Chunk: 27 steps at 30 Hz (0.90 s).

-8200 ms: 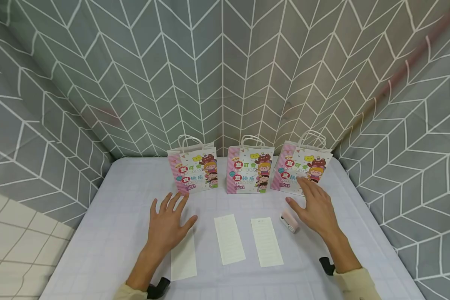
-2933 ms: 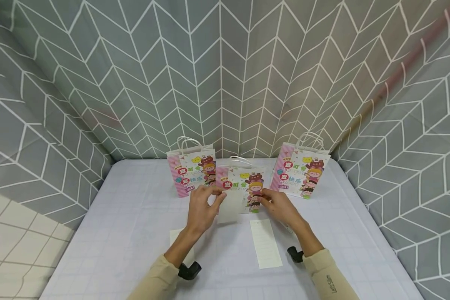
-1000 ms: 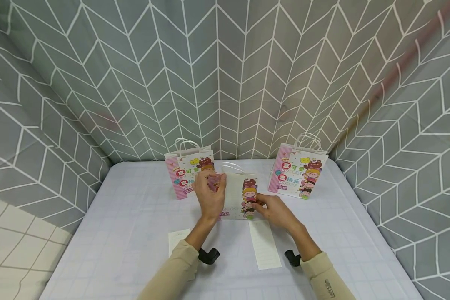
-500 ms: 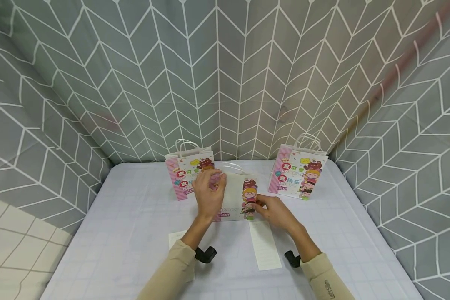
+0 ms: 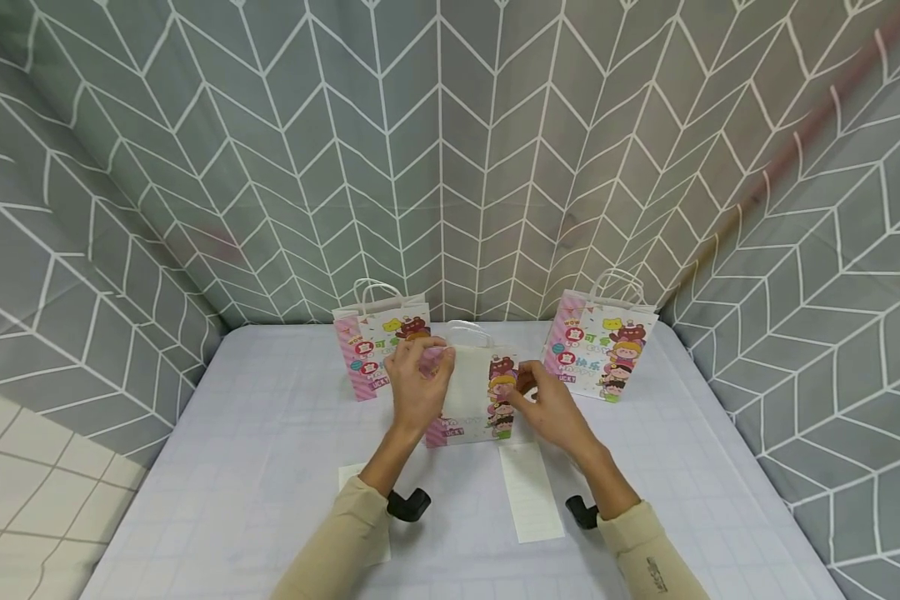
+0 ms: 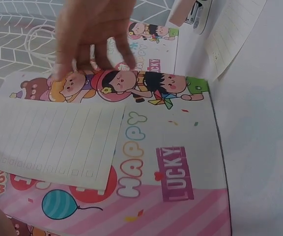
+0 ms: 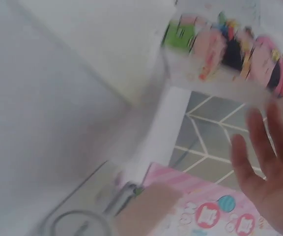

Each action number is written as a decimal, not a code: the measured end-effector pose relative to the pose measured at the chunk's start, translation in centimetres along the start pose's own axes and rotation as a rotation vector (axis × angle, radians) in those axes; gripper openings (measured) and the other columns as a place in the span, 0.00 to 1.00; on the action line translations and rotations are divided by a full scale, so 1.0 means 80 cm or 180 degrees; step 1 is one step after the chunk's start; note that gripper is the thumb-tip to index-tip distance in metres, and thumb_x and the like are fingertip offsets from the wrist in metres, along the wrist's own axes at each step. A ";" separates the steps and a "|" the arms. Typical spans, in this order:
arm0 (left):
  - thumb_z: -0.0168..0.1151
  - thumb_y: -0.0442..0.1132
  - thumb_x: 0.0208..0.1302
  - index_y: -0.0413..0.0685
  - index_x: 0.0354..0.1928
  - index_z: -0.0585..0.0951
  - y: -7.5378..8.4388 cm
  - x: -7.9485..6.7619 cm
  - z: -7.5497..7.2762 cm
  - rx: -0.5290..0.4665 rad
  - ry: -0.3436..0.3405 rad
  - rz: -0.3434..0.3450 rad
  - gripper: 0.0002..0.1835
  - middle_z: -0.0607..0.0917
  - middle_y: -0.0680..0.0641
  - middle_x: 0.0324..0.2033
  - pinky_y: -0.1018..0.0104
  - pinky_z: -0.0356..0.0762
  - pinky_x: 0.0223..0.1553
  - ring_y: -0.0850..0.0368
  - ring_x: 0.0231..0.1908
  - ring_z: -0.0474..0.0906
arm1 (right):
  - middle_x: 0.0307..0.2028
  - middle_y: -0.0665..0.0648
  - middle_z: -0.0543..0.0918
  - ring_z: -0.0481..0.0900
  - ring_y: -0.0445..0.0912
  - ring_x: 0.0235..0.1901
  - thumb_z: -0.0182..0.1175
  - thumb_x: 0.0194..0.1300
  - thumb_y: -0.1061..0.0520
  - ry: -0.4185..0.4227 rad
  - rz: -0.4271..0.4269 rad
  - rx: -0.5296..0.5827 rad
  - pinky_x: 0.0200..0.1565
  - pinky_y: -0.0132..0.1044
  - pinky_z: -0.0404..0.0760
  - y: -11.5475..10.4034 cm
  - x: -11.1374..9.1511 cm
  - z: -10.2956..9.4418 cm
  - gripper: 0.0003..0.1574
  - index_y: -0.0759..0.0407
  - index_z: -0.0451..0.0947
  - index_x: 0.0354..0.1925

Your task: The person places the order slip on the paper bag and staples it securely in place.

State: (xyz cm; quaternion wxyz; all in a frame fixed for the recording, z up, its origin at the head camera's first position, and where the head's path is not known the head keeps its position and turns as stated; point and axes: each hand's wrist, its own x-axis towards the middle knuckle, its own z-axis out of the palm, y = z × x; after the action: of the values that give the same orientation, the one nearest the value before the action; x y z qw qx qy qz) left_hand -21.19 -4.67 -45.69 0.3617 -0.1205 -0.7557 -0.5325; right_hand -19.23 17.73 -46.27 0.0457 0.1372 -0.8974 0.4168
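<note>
A pink and white paper gift bag [image 5: 453, 435] with cartoon figures stands mid-table. A lined paper slip [image 6: 58, 140] lies flat against its front near the top. My left hand [image 5: 416, 392] pinches the slip and the bag's upper left edge between thumb and fingers; these fingertips are mostly out of the left wrist view. My right hand [image 5: 547, 408] is at the bag's right edge. Its fingers look loosely spread in the right wrist view, blurred, with nothing in them. Beyond the bag, a pink stapler [image 6: 200, 17] lies on the table.
Two matching gift bags stand at the back, one bag [image 5: 363, 358] left and another bag [image 5: 588, 354] right. One paper slip [image 5: 531, 500] lies right of centre. Another slip [image 5: 378, 546] is partly under my left forearm. A patterned curtain [image 5: 450, 167] encloses the table.
Earlier the middle bag stood farther back and the slip lay on the table; my left hand brought it onto the bag. Just now my right hand loosened and moved up along the bag's edge.
</note>
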 end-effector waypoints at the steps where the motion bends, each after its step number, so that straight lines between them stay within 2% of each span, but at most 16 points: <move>1: 0.71 0.40 0.62 0.43 0.40 0.84 -0.001 0.000 0.000 -0.0011 -0.0009 -0.0002 0.10 0.83 0.45 0.37 0.47 0.52 0.51 0.51 0.38 0.69 | 0.45 0.56 0.80 0.77 0.50 0.46 0.66 0.67 0.42 0.0133 0.0004 0.0091 0.50 0.51 0.77 -0.002 0.002 0.000 0.36 0.61 0.69 0.61; 4: 0.71 0.40 0.62 0.43 0.41 0.84 -0.001 -0.001 0.001 -0.0012 -0.0050 -0.0046 0.09 0.82 0.44 0.37 0.47 0.51 0.52 0.51 0.39 0.69 | 0.52 0.59 0.75 0.74 0.54 0.53 0.68 0.65 0.42 0.0413 -0.0098 0.0344 0.53 0.56 0.75 -0.009 0.010 0.000 0.41 0.60 0.65 0.66; 7: 0.71 0.40 0.62 0.45 0.41 0.84 0.000 -0.001 0.000 -0.0009 -0.0084 -0.0071 0.09 0.81 0.44 0.36 0.46 0.52 0.54 0.50 0.40 0.70 | 0.58 0.58 0.74 0.72 0.53 0.57 0.70 0.64 0.45 0.0538 -0.0302 0.0472 0.56 0.58 0.73 -0.015 0.016 0.001 0.40 0.56 0.67 0.68; 10: 0.71 0.39 0.62 0.45 0.41 0.84 -0.001 0.000 -0.001 -0.0051 -0.0124 -0.0076 0.08 0.82 0.45 0.36 0.47 0.54 0.55 0.50 0.41 0.71 | 0.59 0.56 0.78 0.74 0.50 0.53 0.70 0.64 0.47 0.0596 -0.0484 0.0547 0.54 0.55 0.74 -0.024 0.022 0.002 0.36 0.53 0.71 0.66; 14: 0.70 0.39 0.64 0.46 0.42 0.84 -0.003 0.000 -0.001 -0.0172 -0.0227 -0.0075 0.08 0.84 0.46 0.38 0.49 0.63 0.54 0.50 0.43 0.76 | 0.44 0.53 0.85 0.79 0.46 0.38 0.69 0.65 0.46 0.0695 -0.0509 0.0641 0.39 0.43 0.79 -0.033 0.026 0.006 0.23 0.50 0.78 0.56; 17: 0.68 0.40 0.65 0.47 0.43 0.83 -0.004 -0.001 -0.002 -0.0278 -0.0330 -0.0103 0.07 0.86 0.47 0.39 0.55 0.72 0.48 0.52 0.38 0.78 | 0.32 0.51 0.83 0.78 0.46 0.29 0.68 0.66 0.45 0.0767 -0.0447 0.0686 0.29 0.38 0.78 -0.035 0.027 0.008 0.16 0.50 0.79 0.47; 19: 0.68 0.40 0.67 0.48 0.43 0.83 -0.004 -0.001 -0.002 -0.0362 -0.0390 -0.0144 0.07 0.88 0.48 0.37 0.60 0.76 0.39 0.55 0.33 0.79 | 0.29 0.50 0.82 0.78 0.46 0.28 0.68 0.66 0.44 0.0786 -0.0409 0.0701 0.28 0.37 0.77 -0.036 0.027 0.009 0.14 0.50 0.79 0.43; 22: 0.67 0.39 0.67 0.48 0.44 0.82 -0.004 -0.001 -0.003 -0.0482 -0.0436 -0.0214 0.06 0.89 0.47 0.35 0.64 0.77 0.26 0.56 0.26 0.80 | 0.28 0.50 0.80 0.77 0.46 0.28 0.67 0.66 0.44 0.0783 -0.0389 0.0698 0.27 0.37 0.76 -0.037 0.027 0.009 0.14 0.49 0.78 0.42; 27: 0.68 0.36 0.65 0.45 0.43 0.82 -0.002 0.001 0.000 -0.0479 -0.0412 -0.0329 0.07 0.89 0.44 0.33 0.67 0.72 0.23 0.57 0.22 0.74 | 0.28 0.50 0.80 0.76 0.46 0.29 0.67 0.67 0.44 0.0787 -0.0390 0.0656 0.28 0.37 0.74 -0.039 0.028 0.007 0.15 0.50 0.77 0.42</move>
State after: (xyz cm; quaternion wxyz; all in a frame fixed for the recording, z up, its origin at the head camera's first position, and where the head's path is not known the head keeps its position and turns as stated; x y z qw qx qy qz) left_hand -21.34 -4.79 -45.77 0.2741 -0.1423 -0.7406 -0.5968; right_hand -20.49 14.90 -43.87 0.1667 0.1434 -0.8274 0.5167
